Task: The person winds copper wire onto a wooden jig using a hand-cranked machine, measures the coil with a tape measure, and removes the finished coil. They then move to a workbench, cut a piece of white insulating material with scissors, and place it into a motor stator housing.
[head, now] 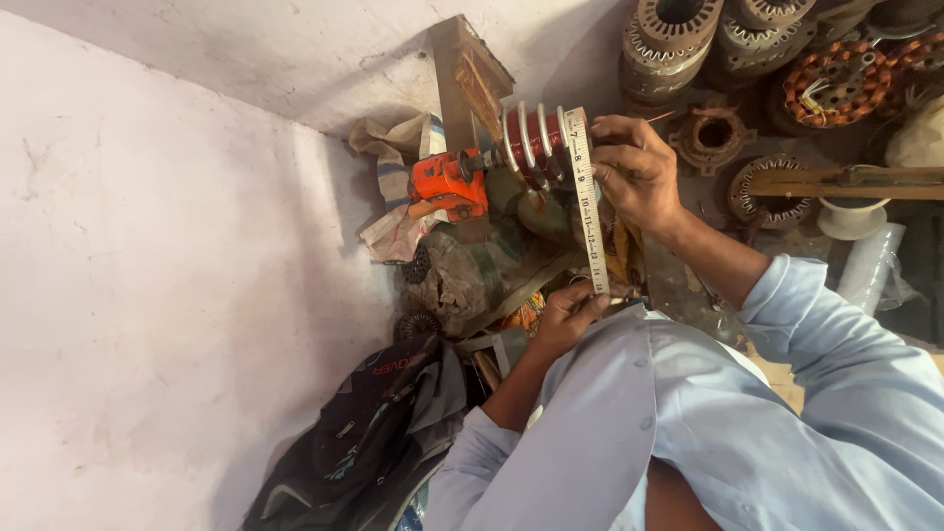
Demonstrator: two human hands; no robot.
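Note:
A white measuring tape [588, 197] is stretched between my two hands. My right hand [636, 172] pinches its upper part against a winding former [531, 143] made of white discs with red copper wire between them. My left hand [570, 315] holds the tape's lower end close to my light blue shirt [688, 423]. The former sits on the shaft of an orange-red winding machine [447, 184], which is fixed by a wooden bracket [470, 79].
Several motor stators [678, 29] with copper windings [836, 84] are piled at the upper right, above a wooden bar [846, 182] and a white spool [851, 218]. A dark backpack [374, 433] lies at the lower left by the pale wall [147, 275]. Crumpled cloth and sacks [462, 275] sit under the machine.

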